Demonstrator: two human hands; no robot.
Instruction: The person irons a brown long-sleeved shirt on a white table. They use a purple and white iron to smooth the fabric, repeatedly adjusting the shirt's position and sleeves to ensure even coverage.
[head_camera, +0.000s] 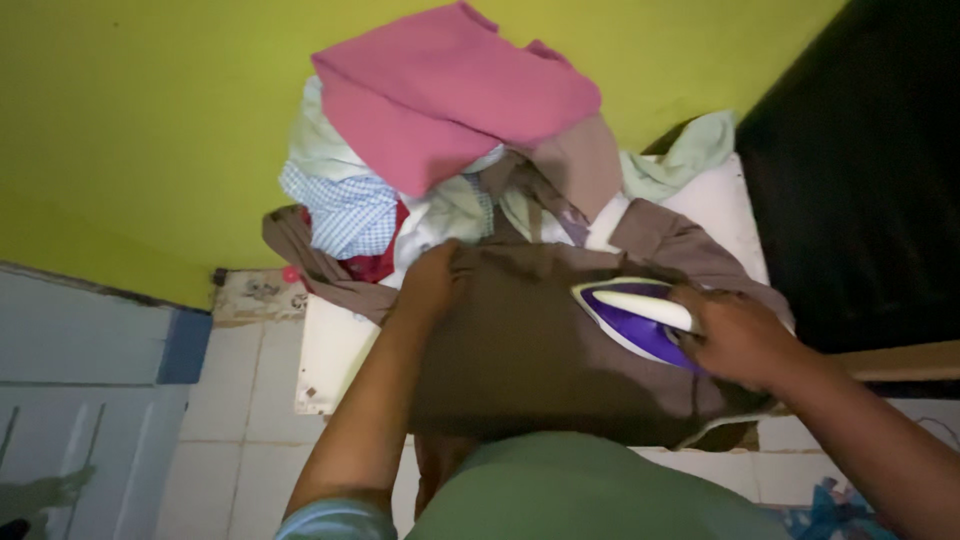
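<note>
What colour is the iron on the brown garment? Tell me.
The iron is purple with a white handle, gripped by the right hand; the head view shows it.

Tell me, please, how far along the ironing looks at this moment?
Done: nothing visibly finished; no pressed or folded stack shows. In hand: the right hand grips the purple and white iron on the brown garment, spread over the white board, while the left hand holds its upper edge flat. Left: a crumpled pile of clothes waits behind, pink, checked blue and pale green pieces among them.
</note>
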